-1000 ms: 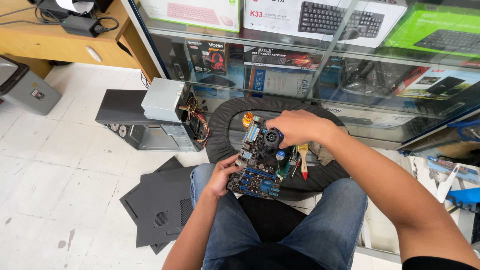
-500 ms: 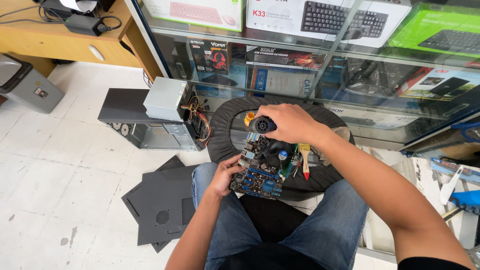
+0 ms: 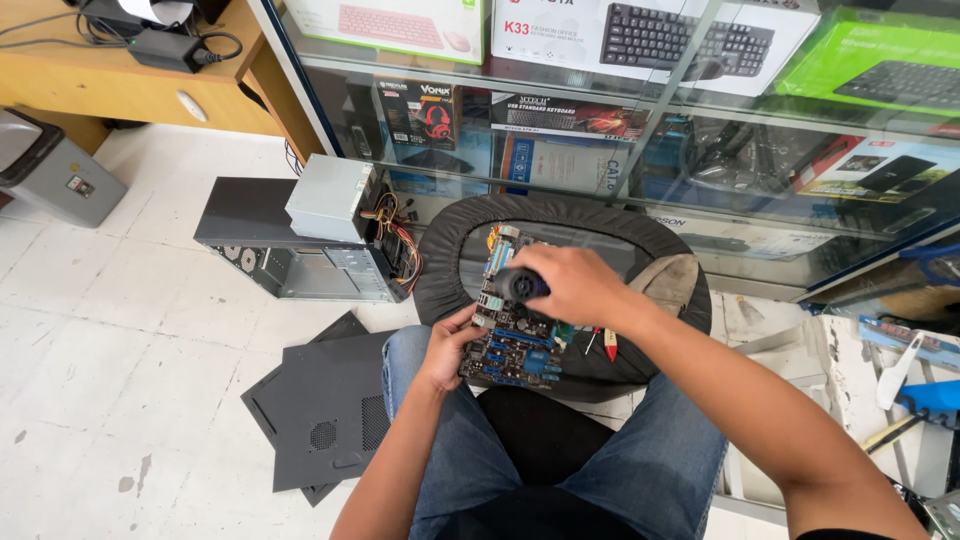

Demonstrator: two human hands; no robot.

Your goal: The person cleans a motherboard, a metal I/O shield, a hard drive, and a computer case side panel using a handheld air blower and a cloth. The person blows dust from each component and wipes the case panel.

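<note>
A white tiled floor (image 3: 110, 330) fills the left of the frame and a glass display case (image 3: 640, 150) stacked with boxed keyboards and headsets runs across the top. Below the case, left of centre, an opened computer case (image 3: 290, 245) lies on its side with a grey power supply (image 3: 330, 198) on it, and its dark side panels (image 3: 320, 410) lie flat on the tiles at lower left. At centre a round stool with a dark cushion (image 3: 450, 260) serves as the bench, a tan cloth (image 3: 665, 280) on its right part. The motherboard (image 3: 515, 345) rests tilted on that cushion, its near edge against the person's knees. It looks stiff and light but fragile (a board like this likely has sharp solder points underneath), so I judge the bare edges the place to hold it, not the components. The left hand (image 3: 447, 348) does so, fingers curled on the board's left edge. The right hand (image 3: 578, 285) is closed around a dark round-ended tool handle (image 3: 518, 286) over the board's upper part. A small red-handled screwdriver (image 3: 609, 343) lies just right of the board.
</note>
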